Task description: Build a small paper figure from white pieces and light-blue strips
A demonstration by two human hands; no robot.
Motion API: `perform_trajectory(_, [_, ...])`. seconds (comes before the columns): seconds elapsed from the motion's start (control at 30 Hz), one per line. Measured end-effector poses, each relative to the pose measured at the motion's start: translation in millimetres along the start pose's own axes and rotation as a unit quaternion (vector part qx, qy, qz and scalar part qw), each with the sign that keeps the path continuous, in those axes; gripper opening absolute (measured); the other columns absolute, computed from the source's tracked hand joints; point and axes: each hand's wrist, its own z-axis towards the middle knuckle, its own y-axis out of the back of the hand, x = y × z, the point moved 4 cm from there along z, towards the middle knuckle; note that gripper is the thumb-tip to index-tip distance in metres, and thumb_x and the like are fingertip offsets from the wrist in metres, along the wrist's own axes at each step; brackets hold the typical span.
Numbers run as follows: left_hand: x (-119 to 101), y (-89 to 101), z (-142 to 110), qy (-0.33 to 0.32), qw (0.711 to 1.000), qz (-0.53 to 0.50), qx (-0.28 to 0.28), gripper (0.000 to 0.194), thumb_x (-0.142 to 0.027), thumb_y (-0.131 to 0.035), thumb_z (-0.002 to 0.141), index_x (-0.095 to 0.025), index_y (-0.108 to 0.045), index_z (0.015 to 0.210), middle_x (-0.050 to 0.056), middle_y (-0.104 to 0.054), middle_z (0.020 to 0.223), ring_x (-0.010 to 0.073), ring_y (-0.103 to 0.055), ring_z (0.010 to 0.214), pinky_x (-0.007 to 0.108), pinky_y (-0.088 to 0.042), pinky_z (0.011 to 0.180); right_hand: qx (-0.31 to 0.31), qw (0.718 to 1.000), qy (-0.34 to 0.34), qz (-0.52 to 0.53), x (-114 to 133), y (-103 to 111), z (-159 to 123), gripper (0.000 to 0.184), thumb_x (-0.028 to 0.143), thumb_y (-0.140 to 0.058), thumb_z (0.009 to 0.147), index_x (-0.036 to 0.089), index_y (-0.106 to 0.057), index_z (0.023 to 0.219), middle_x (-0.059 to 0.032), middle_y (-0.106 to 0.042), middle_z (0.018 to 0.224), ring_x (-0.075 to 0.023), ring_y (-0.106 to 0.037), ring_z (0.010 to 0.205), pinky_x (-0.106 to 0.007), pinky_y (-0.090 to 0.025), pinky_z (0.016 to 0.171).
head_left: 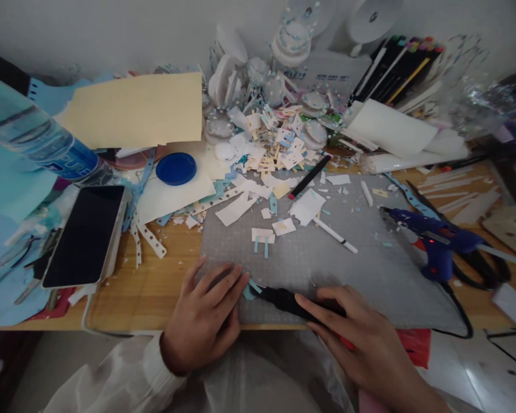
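Black tool (286, 300) lies in the closed right grip (356, 330), tip at teal paper (248, 293) beside open left grip (208, 315).

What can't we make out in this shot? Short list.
All head view:
- Under the left hand: hidden by its fingers and palm.
- Black tool: rear part covered by the right hand's grip; tip detail too small and soft.
- Bottle: one end cut off by the left edge.
- White stick behind the glue gun: far end cut off by the right edge.
- Print on the box: too small, blurred.
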Motion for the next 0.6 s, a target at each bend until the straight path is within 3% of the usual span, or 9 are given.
perform_trajectory(0.6, [2, -3.9, -5, 0.018, 1.000, -0.023, 0.009, 0.049, -0.017, -0.051, 0.084, -0.018, -0.056, 0.132, 0.004, -0.066, 0.128, 0.0240, -0.054, 0.121, 0.047, -0.013, 0.118, 0.002, 1.000, -0.001, -0.022, 3, 0, 13, 0.043, 0.023, -0.054, 0.091, 0.034, -0.056, 0.133, -0.0054, -0.060, 0.101, -0.0165, -0.061, 0.088, -0.027, -0.054, 0.070])
